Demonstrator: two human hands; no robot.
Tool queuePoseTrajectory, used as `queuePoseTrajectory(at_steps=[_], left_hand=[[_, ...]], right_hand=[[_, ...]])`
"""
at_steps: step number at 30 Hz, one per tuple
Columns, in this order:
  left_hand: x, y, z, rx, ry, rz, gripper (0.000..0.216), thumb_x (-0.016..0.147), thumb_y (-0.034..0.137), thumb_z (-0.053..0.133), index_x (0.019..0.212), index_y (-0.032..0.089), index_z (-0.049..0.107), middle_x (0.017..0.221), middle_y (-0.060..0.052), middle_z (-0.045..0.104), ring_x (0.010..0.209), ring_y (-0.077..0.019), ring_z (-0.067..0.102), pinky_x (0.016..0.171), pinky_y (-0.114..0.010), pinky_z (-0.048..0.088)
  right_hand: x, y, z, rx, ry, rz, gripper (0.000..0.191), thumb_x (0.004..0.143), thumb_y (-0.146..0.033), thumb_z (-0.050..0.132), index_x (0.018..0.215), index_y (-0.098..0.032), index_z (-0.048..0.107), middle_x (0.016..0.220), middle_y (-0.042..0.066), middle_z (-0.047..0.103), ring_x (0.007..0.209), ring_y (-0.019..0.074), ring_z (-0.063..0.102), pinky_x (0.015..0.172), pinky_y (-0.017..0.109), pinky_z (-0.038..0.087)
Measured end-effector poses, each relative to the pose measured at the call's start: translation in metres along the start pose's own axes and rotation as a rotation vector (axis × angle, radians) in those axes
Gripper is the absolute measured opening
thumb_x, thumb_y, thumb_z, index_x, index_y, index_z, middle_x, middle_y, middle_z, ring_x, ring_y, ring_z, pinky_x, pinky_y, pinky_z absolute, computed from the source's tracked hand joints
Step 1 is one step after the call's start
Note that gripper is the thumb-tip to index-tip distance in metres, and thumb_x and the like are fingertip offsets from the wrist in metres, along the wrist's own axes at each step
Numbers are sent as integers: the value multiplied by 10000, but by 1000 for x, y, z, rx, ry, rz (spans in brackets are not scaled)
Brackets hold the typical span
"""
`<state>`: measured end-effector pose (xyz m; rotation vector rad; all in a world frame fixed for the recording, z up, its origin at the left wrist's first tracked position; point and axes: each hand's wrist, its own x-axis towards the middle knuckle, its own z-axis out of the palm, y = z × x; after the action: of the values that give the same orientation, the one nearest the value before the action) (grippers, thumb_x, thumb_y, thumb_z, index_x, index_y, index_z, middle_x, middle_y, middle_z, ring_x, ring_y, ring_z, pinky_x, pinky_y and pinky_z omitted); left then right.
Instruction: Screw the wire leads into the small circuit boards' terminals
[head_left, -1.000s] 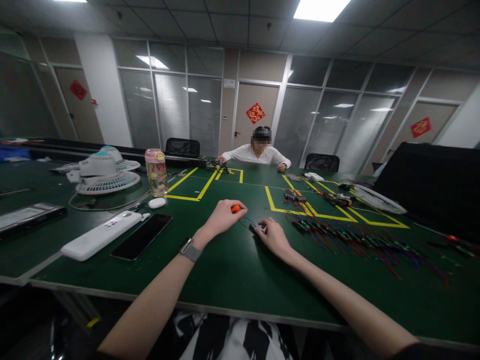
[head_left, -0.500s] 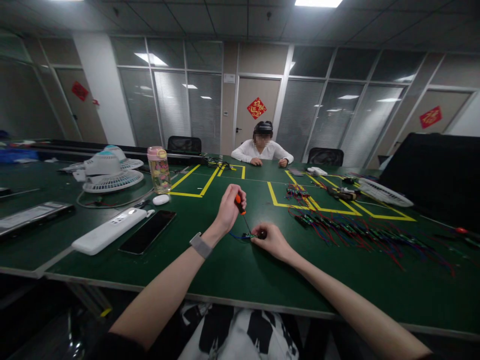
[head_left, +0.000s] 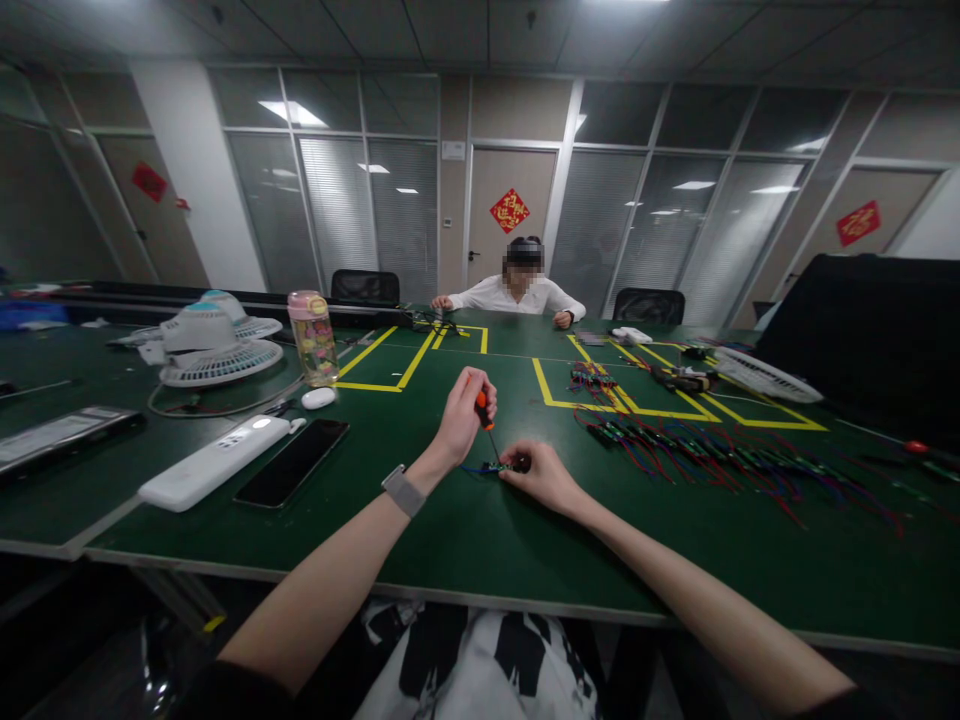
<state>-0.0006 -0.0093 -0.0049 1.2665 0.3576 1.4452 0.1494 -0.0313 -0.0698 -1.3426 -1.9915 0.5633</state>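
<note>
My left hand (head_left: 462, 415) is wrapped round the orange and black handle of a screwdriver (head_left: 486, 411). The thin shaft slants down to a small green circuit board (head_left: 493, 467) on the table. My right hand (head_left: 541, 476) pinches the board's right end between thumb and fingers, which cover part of it. A blue wire trails from the board's left side. Whether the screwdriver's tip sits in a screw is too small to tell.
On the green table (head_left: 465, 560), a row of wired circuit boards (head_left: 697, 450) lies to the right. To the left are a phone (head_left: 294, 462), a white power strip (head_left: 217, 462), a bottle (head_left: 313, 340) and a white fan (head_left: 221, 350). Across sits a person (head_left: 517, 290) in white sleeves.
My hands keep nearly the same pose, the screwdriver still on the board. Across the table, the other person's hand on the view's left has moved outward to the left. The view has shifted slightly.
</note>
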Motion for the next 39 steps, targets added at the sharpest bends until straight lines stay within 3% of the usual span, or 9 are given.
queuePoseTrajectory(at_steps=[3, 6, 9, 13, 18, 23, 29, 35, 39], left_hand=[[-1, 2, 0, 107, -42, -5, 267, 889, 431, 462, 798, 182, 426, 671, 38, 447, 549, -67, 433, 517, -174, 373], [-2, 9, 1, 366, -140, -6, 312, 890, 469, 447, 835, 167, 496, 725, 14, 475, 618, -90, 491, 569, -200, 425], [-1, 18, 6, 683, -208, 114, 299, 891, 438, 471, 920, 168, 596, 849, -15, 521, 704, -106, 514, 650, -222, 444], [8, 23, 11, 878, -304, 215, 254, 876, 342, 528, 1071, 213, 623, 902, -17, 544, 742, -118, 528, 687, -234, 454], [15, 20, 9, 888, -273, 230, 207, 883, 308, 514, 967, 176, 649, 928, -43, 592, 791, -137, 568, 723, -251, 479], [11, 18, 4, 585, -328, 104, 301, 917, 256, 436, 1165, 173, 584, 1106, -97, 584, 985, -172, 603, 805, -281, 521], [9, 27, 5, 513, -352, 37, 301, 868, 158, 492, 1148, 121, 594, 939, -83, 648, 844, -140, 648, 801, -294, 540], [11, 24, 7, 680, -284, 98, 266, 849, 199, 543, 1094, 145, 629, 896, -52, 651, 706, -114, 648, 684, -248, 529], [14, 21, 4, 978, -156, 315, 175, 783, 265, 663, 931, 175, 683, 823, -21, 614, 714, -121, 588, 671, -244, 478]], right_hand=[[0, 2, 0, 18, -5, -7, 131, 698, -173, 665, 824, -145, 680, 754, 25, 669, 686, 140, 584, 637, 243, 447], [1, 6, 1, 49, -20, -9, 139, 700, -180, 668, 831, -134, 675, 758, 25, 660, 696, 142, 583, 644, 245, 449], [0, 9, 2, 91, -8, -12, 141, 706, -184, 663, 834, -127, 671, 758, 25, 650, 701, 144, 582, 653, 250, 454], [0, 10, 3, 133, -9, -2, 127, 698, -197, 676, 804, -127, 675, 741, 23, 648, 690, 146, 579, 655, 255, 456], [0, 5, -1, 128, -32, 1, 154, 710, -212, 676, 836, -134, 714, 778, 36, 659, 701, 151, 584, 655, 260, 455], [-1, 3, -4, 86, -43, 0, 168, 708, -197, 680, 857, -142, 737, 778, 39, 656, 705, 150, 583, 657, 256, 449], [0, 9, -3, 69, -44, -31, 161, 732, -233, 673, 854, -148, 738, 784, 34, 654, 671, 135, 553, 634, 250, 434], [1, 13, -1, 83, -34, -24, 142, 727, -197, 667, 839, -141, 734, 786, 37, 657, 680, 140, 562, 643, 252, 435], [2, 13, 0, 66, -23, -32, 143, 723, -188, 669, 840, -135, 734, 779, 42, 656, 694, 149, 570, 644, 257, 433]])
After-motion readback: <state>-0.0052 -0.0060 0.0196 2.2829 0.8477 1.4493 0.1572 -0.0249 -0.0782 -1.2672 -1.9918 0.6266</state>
